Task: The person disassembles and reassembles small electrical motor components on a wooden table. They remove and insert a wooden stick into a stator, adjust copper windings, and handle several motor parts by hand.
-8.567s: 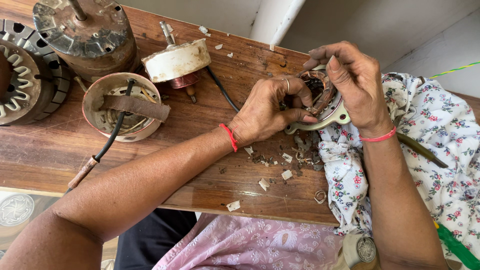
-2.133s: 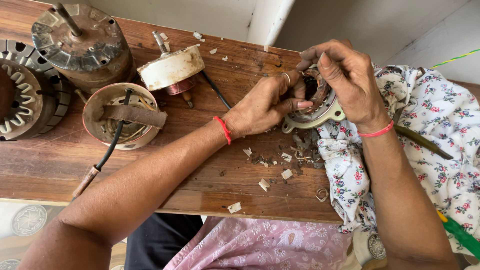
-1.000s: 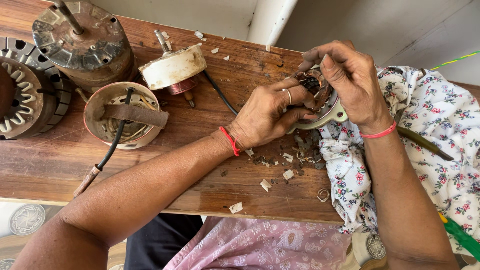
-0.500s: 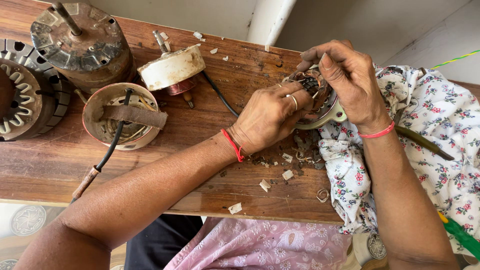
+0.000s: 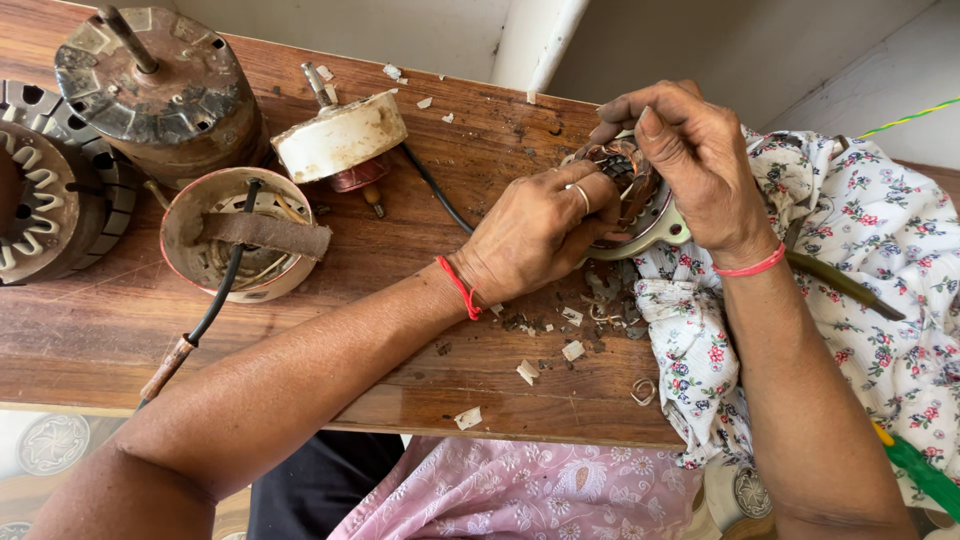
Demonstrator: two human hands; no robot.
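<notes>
The left hand [image 5: 535,235] grips the near side of a small motor core [image 5: 630,195], its fingers curled against the tangle of copper winding [image 5: 612,160]. The right hand [image 5: 690,160] comes over the top, thumb and fingertips pinched together on the wire at the core's far edge. The core sits tilted near the far right part of the bench [image 5: 120,330], where a flowered cloth [image 5: 880,230] starts; its pale metal rim [image 5: 668,228] shows between the two hands.

By the look of it the stripping is partly done. Loose wire is pulled up out of the core, and scraps of paper and wire bits [image 5: 575,325] lie scattered on the wood just under the hands, with a small curl of wire [image 5: 643,390] near the bench's near edge. Much winding remains in the core, so there seems plenty left to pull.

Further left, an open round housing [image 5: 240,245] holds coiled wires, with a brown strap across its mouth and a black cable [image 5: 215,310] running out over the near edge. Behind it lies a cream-coloured cap with a shaft [image 5: 340,135], tipped on its side. At the far left corner stands a grimy motor body [image 5: 160,85], and beside it at the left edge a bare slotted ring [image 5: 45,190], empty of wire.
</notes>
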